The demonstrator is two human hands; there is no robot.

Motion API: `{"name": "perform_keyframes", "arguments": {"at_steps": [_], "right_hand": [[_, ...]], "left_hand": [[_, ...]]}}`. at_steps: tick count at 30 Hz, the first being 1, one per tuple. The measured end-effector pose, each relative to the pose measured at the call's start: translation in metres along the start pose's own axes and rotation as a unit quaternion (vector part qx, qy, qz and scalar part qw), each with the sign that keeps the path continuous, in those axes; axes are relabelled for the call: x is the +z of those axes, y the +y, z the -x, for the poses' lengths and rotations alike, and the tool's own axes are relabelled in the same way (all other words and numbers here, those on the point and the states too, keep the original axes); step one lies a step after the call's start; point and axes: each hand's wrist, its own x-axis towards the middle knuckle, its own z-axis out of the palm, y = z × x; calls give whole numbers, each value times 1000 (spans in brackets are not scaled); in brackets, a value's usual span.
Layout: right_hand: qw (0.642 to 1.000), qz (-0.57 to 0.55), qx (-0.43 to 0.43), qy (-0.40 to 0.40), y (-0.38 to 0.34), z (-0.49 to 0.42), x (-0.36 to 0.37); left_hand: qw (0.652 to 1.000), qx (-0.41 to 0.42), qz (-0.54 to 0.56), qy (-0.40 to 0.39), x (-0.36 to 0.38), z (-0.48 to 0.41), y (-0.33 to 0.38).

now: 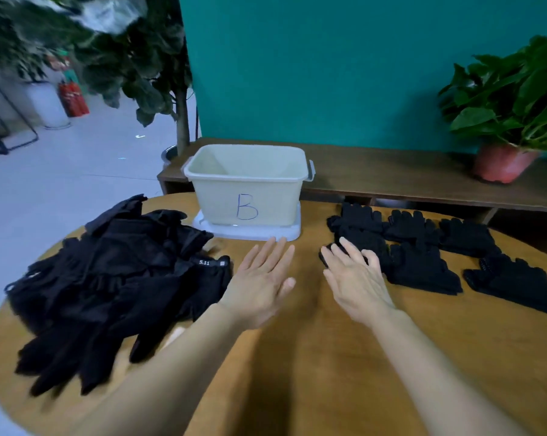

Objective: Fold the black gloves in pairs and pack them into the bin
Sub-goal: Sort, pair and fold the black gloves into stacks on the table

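From my head view, both hands are out over the round wooden tabletop (297, 366), just in front of the bin (247, 184). The bin is a pale plastic tub with a blue "B" on its near wall, and it stands on a white tray (286, 236) at the far middle of the tabletop. My left hand (259, 278) is held with the palm turned inward and its fingers (275, 256) straight and slightly apart, gripping nothing. I cannot tell whether it touches the wood. Just to its left is a loose pile of black gloves (108, 278), heaped and overlapping. One cuff with a "5.11" label (204, 263) lies near that hand's wrist. My right hand (357, 278) is palm down with its fingers (350, 250) straight and a little spread. The fingertips lie over the left edge of the nearest of the knitted black gloves (423, 265), and I cannot tell how firmly they rest on it. Those knitted gloves are laid flat in a group on the right side of the tabletop, some touching one another. Behind the tabletop a low wooden bench (391, 174) runs along a teal wall (328, 58) and carries a potted plant (511, 99) at the right. A leafy tree (140, 64) stands at the far left.
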Motion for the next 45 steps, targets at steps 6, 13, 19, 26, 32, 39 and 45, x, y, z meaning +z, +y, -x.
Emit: {"name": "perform_keyframes", "arguments": {"at_steps": [6,13,19,26,32,39,45], "right_hand": [[996,-23,-87,3,-85,13,8],[987,-44,-154,-11,-157,12,29],[988,-35,-147,-40,-173,6,48],[988,-30,-143,-52,-158,2,53],[990,-49,-126,-50,-148,-7,47],[998,-29,-54,19,-160,-62,42],[998,-36,6,-43,-164,-97,64]], "left_hand": [[998,-46,-37,38,-13,90,-36],[981,-148,-106,62,-23,170,-100],[981,-143,-119,53,-12,183,-111],[982,-123,-133,55,-3,169,-103],[986,-106,-120,37,-3,143,-100],[989,-106,-102,18,-15,86,-124],[989,-107,-101,-18,-5,40,-146]]}}
